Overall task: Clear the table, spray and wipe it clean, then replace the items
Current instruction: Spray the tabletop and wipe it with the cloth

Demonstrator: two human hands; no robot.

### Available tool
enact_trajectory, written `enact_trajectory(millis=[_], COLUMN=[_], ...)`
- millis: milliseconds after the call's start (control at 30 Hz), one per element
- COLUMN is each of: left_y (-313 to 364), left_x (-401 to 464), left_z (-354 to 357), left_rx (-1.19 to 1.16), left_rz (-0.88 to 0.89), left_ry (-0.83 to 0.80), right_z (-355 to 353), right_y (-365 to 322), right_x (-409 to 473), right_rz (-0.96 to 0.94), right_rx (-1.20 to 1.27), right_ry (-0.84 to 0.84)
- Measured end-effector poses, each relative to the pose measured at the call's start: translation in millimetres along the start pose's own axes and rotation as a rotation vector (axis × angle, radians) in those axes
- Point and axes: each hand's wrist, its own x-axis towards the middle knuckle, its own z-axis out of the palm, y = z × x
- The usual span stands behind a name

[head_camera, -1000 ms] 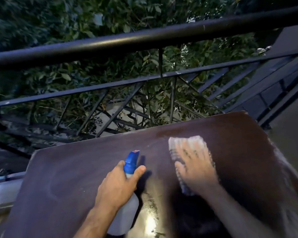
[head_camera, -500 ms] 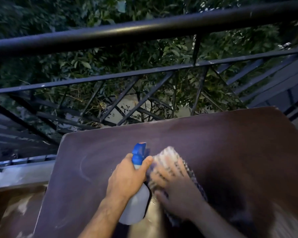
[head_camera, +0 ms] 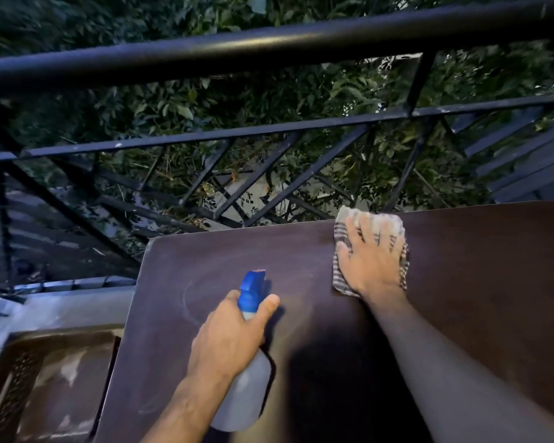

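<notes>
A dark brown table fills the lower right of the head view, with faint smears on its left part. My left hand is wrapped around a translucent spray bottle with a blue nozzle, held just over the table's middle. My right hand lies flat, fingers spread, pressing a striped cloth onto the table at its far edge. The cloth's middle is hidden under my palm.
A black metal railing with diagonal bars runs right behind the table's far edge, with leafy trees beyond it. A lower brown surface sits to the left of the table, beside a pale ledge.
My right hand slid the cloth from beside the bottle out to the table's far edge. My left hand kept hold of the bottle. The view shifted left.
</notes>
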Motion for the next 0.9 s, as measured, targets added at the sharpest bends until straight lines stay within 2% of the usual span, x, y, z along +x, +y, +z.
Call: enact_trajectory(millis=[100, 267, 333, 400, 567, 700, 767, 900], left_y=[-3, -5, -5, -5, -26, -51, -59, -66], left_x=[0, 1, 0, -1, -10, -20, -21, -11], left_z=[-5, -6, -5, -6, -15, -25, -30, -43], left_rx=[-0.045, -0.041, -0.040, -0.034, 0.001, -0.042, -0.062, -0.084], left_rz=[0.006, 0.011, 0.004, -0.006, -0.066, -0.123, -0.127, -0.121], left_ry=[-0.002, -0.006, 0.002, 0.006, 0.006, 0.002, 0.017, 0.069], right_z=[4, 16, 20, 21, 17, 9, 10, 23], right_y=[-24, -38, -34, -26, -18, -36, -52, -83], right_x=[-12, -123, -158, -161, -82, -31, -36, -111], right_rz=[-0.157, -0.565, -0.657, -0.649, -0.296, -0.175, -0.227, -0.589], right_rx=[-0.051, 0.067, 0.062, 0.033, -0.056, -0.056, -0.069, -0.046], right_ry=[-0.052, -0.095, -0.147, -0.122, 0.047, -0.043, -0.092, -0.092])
